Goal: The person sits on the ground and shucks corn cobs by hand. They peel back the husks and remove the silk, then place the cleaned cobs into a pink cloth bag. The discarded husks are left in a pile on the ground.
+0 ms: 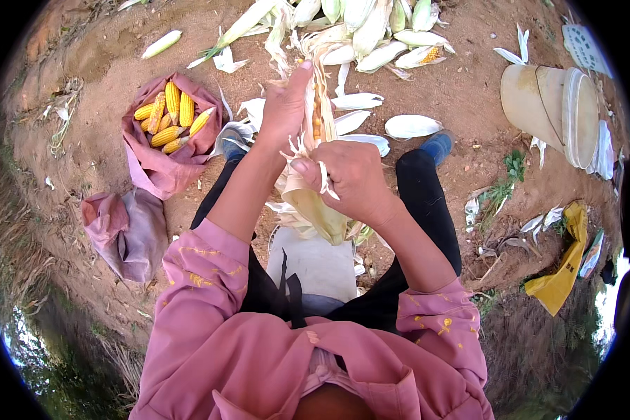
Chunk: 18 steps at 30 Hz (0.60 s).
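Observation:
My left hand [289,107] grips an upright ear of corn [316,123], its thumb along the upper end. Yellow kernels show in a strip between dry husk leaves. My right hand [346,176] is closed on husk leaves [315,210] peeled down from the ear, just below my left hand. The husk hangs over a pale flat seat or board [315,262] between my legs. To the left, a pink cloth sack [160,173] with its mouth rolled down holds several husked yellow cobs [172,102].
A heap of unhusked corn ears [367,26] lies ahead on bare soil, with loose husk leaves [412,126] nearer my feet. A whitish bucket [535,105] lies on its side at the right. A yellow bag [562,268] is at the lower right, a folded sack [142,236] at the left.

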### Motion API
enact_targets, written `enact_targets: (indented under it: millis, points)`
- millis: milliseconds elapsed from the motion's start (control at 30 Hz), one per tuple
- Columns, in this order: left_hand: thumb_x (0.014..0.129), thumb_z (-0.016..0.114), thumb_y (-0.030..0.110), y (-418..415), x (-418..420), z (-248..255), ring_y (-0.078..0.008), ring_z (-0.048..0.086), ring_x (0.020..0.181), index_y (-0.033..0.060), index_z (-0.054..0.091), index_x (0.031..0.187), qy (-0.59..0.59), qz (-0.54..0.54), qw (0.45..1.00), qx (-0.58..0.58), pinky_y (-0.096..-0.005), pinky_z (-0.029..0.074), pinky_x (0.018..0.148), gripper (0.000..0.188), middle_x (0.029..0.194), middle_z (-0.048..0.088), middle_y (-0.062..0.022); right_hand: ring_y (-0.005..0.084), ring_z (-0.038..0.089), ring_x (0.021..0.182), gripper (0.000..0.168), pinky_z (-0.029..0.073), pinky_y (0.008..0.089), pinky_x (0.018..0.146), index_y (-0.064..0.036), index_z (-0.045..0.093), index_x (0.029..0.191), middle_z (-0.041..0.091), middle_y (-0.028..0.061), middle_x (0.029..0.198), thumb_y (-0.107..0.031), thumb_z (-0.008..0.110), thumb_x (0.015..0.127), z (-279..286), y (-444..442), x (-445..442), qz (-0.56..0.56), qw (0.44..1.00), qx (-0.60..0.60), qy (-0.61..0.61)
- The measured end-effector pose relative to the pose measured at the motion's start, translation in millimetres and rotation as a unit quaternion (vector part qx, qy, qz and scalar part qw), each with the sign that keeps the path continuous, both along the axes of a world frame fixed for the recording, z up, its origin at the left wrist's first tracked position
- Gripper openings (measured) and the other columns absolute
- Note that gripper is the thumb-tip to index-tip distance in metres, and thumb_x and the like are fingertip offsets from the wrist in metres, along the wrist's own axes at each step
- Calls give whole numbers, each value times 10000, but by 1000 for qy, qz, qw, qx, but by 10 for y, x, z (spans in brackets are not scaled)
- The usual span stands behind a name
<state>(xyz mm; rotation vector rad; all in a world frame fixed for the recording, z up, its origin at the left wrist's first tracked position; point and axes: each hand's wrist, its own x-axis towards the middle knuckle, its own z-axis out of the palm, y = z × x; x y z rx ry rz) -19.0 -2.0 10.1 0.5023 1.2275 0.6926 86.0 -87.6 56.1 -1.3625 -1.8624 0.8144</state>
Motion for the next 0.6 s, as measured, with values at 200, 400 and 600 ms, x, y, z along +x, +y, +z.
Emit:
enact_targets:
  millis: [200,400,600]
  points:
    - [857,539,417,66,-78,-113,-189,593,530,7,558,819,-23,46,998,29,-305,509,479,412,639,589,-107,234,511,470,282,381,342,432,-62,520,598,477,60,523,-228,678,763,20,-271,-20,58,998,34,10]
    - [860,537,395,128,-91,-203,-202,588,523,8,553,821,-33,64,997,-16,-318,511,479,390,627,580,-103,209,495,468,290,372,332,420,-79,502,598,453,36,534,-235,720,709,134,-537,32,109,994,15,11]
    - [862,555,375,59,26,-287,-182,584,523,15,561,836,-38,55,998,-10,-304,504,482,361,630,583,-91,219,489,466,324,379,333,426,-80,494,595,458,37,549,-283,713,720,236,-823,38,108,994,0,25]
